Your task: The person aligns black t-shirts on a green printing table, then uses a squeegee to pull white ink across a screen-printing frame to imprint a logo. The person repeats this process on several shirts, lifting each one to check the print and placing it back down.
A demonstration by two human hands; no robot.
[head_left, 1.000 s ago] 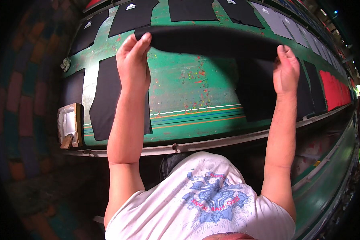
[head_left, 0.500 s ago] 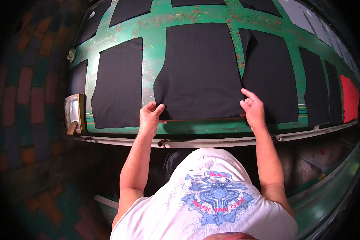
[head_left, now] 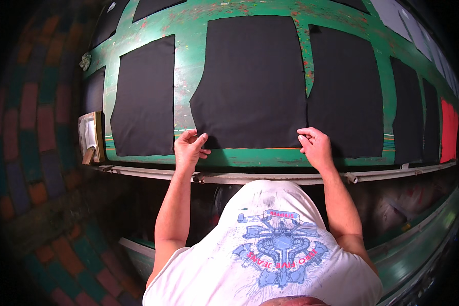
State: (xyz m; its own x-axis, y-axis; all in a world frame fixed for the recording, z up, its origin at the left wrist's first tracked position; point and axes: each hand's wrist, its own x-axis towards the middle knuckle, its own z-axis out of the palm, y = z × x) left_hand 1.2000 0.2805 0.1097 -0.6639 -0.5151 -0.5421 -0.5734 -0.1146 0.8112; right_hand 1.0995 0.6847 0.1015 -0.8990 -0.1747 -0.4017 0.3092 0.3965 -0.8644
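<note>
1. Both my bare hands reach over a green table [head_left: 188,66]; in the middle of it, straight ahead of me, is the black cloth panel [head_left: 252,84] I'm handling, lying flat w/ its nr edge just inside the table's nr side.
2. L hand [head_left: 190,148] is at the panel's nr-left corner; thumb & forefinger close together, other fingers loosely curled; can't make out if cloth is nipped between them.
3. R hand [head_left: 313,145] is at the nr-right corner; thumb & forefinger tips all but meet over the cloth; can't make out for sure if they've hold of it.
4. Done, as I judge it: panel is spread full length, no big folds showing; the left neighbour panel [head_left: 144,97] & right neighbour panel [head_left: 346,92], both black, lie flat too.
5. Left, as I judge it: only small stuff on this one, i.e. truing the nr corners & freeing my fingers; low down its right edge meets the right neighbour; can't say if they overlap, so poss. a nudge there.
6. Round abt: dark cloth pcs [head_left: 408,109], then red cloth [head_left: 449,130], further right; grey cloth pcs [head_left: 392,20] far right; wood-framed box [head_left: 101,137] & crumpled wad [head_left: 85,61] at the left end; metal rail [head_left: 229,178] along my side.
</note>
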